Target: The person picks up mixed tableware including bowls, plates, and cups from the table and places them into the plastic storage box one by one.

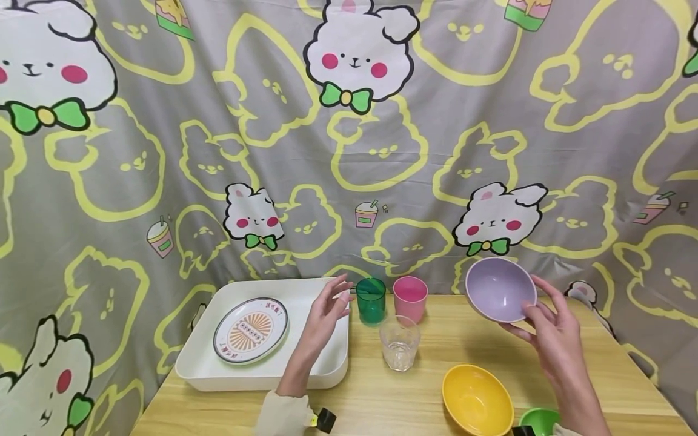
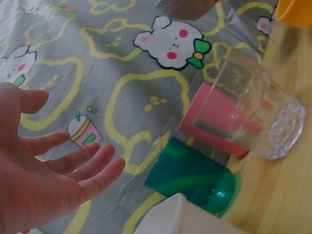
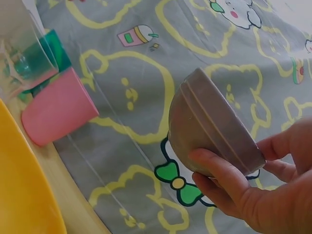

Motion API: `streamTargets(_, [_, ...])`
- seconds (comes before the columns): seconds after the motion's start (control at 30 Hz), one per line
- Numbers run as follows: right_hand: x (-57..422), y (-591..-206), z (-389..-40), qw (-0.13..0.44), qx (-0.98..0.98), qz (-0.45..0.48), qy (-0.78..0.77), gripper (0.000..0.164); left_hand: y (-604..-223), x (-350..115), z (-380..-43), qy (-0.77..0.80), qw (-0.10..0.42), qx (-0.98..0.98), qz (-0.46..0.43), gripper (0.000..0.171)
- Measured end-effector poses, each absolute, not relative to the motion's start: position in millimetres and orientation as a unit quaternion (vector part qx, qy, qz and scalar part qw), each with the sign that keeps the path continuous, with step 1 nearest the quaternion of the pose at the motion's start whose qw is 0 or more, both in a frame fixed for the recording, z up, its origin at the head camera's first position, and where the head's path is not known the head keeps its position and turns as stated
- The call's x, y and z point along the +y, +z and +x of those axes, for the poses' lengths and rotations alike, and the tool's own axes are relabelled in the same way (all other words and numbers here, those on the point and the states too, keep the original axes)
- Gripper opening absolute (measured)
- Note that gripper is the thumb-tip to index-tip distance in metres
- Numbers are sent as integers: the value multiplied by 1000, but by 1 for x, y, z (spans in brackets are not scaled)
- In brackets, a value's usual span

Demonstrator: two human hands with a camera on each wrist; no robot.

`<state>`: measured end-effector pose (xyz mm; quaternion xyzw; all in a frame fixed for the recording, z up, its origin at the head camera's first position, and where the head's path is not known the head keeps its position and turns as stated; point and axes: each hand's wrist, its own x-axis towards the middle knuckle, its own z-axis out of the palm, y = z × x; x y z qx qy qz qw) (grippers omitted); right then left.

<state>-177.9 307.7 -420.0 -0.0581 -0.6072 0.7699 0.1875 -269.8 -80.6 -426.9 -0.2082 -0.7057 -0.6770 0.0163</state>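
A purple bowl (image 1: 498, 290) is held in the air by my right hand (image 1: 556, 333), with the thumb at its rim and fingers behind it. The right wrist view shows the same bowl (image 3: 209, 126) tilted on its side, the hand (image 3: 253, 180) gripping its edge. Over the right part of the white tray (image 1: 262, 383) hovers my left hand (image 1: 322, 315), holding nothing. Its fingers are spread and relaxed in the left wrist view, where the hand (image 2: 53, 165) is apart from the green cup (image 2: 190, 175). Inside the tray lies a white plate (image 1: 251, 331) with an orange pattern.
Right of the tray stand a green cup (image 1: 372, 303), a pink cup (image 1: 410, 300) and a clear glass (image 1: 400, 345). Nearer the front are a yellow bowl (image 1: 477, 399) and a green bowl (image 1: 540, 419), partly hidden. A patterned curtain (image 1: 305, 163) hangs behind the wooden table (image 1: 382, 399).
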Motion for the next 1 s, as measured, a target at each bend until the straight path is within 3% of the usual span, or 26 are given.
streamTargets(0.6, [272, -416, -182, 154, -670, -34, 726, 52, -432, -66, -265, -700, -54, -671, -240, 54])
streamTargets(1.0, [247, -418, -189, 121, -679, -28, 723, 47, -432, -60, -261, -705, -79, -665, -235, 50])
